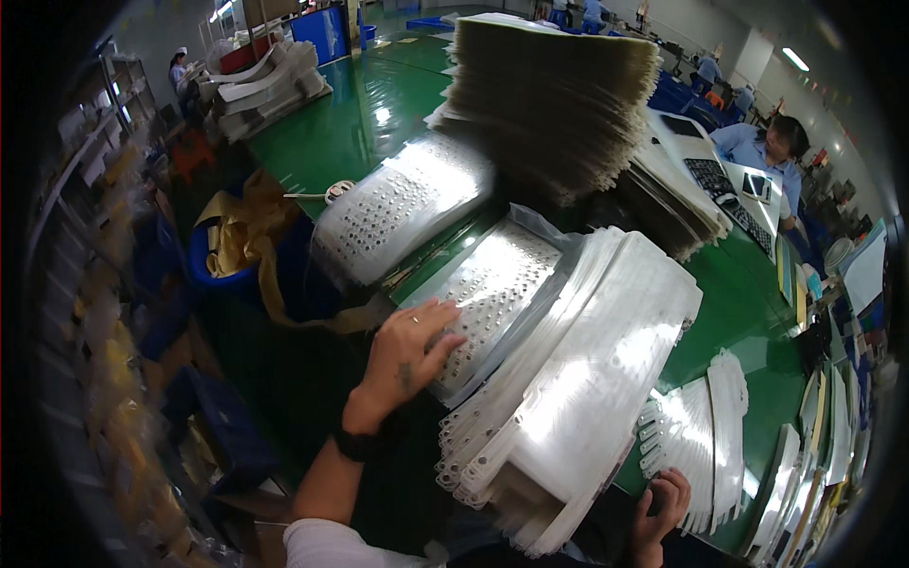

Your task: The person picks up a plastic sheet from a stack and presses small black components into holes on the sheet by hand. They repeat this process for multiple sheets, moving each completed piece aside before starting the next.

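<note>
My left hand [407,355] lies with its fingers stretched over the near-left edge of a clear plastic sheet [507,275] dotted with many small round metallic-looking pieces. Just right of that sheet is a thick stack of translucent plastic sheets [587,360], with holes along its near-left edges. Low at the right, my right hand [663,511] has loosely bent fingers, the thumb apart from them, and nothing visible between. It is beside a fan of narrow translucent strips [705,435]; whether it touches them I cannot tell. Farther back lies a similar dotted sheet [402,208].
A tall sheet pile [549,104] stands at the back of the green table [757,331]. Left of the table, a blue bin [204,256] holds tan tape or wrapping [251,222]. A keyboard [720,185] lies at the right, near a seated person [772,156]. More sheets [270,85] sit far left.
</note>
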### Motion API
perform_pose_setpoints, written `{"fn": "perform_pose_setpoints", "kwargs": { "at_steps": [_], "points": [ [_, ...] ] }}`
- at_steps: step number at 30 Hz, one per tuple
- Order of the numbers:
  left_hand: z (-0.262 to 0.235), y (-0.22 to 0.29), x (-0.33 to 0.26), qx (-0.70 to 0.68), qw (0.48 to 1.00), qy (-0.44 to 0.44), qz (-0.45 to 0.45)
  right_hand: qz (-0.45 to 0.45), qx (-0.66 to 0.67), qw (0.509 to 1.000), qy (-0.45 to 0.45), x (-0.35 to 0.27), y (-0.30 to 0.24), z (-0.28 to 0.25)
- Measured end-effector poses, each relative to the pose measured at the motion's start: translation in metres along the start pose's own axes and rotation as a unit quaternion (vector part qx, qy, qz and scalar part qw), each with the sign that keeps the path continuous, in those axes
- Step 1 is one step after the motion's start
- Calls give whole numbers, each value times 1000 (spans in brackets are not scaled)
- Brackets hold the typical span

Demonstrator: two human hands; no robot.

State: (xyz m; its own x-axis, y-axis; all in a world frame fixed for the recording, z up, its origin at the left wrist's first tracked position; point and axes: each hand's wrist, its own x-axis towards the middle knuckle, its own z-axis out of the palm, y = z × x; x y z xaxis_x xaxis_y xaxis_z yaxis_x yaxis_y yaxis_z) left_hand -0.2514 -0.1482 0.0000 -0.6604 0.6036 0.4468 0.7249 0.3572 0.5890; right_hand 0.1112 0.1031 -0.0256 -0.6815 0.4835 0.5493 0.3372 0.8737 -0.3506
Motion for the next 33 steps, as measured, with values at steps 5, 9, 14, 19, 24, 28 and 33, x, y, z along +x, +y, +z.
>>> {"fn": "perform_pose_setpoints", "kwargs": {
  "at_steps": [5, 9, 14, 19, 24, 28, 33],
  "points": [
    [-14, -9, 16, -157, 975, 76, -136, -1, -2, 1000, -21, 0, 4, 0],
    [-37, 9, 12, -252, 945, 178, -103, 16, 2, 999, -51, 2, -2, -4],
    [-83, 58, -20, -310, 915, 250, -56, 42, 45, 993, -97, 2, -9, -17],
    [-95, 118, -60, -200, 945, 250, 63, 59, 63, 990, -113, 5, -10, -40],
    [-96, 148, -133, 106, 921, 277, 251, 76, 272, 946, -161, 14, -39, -66],
    [-62, 236, -103, -162, 956, -131, 206, 159, 620, 740, -207, -9, -41, -116],
    [61, 251, -104, -71, 904, -189, 376, 276, 711, 634, -126, -55, -6, -120]
  ]
}}
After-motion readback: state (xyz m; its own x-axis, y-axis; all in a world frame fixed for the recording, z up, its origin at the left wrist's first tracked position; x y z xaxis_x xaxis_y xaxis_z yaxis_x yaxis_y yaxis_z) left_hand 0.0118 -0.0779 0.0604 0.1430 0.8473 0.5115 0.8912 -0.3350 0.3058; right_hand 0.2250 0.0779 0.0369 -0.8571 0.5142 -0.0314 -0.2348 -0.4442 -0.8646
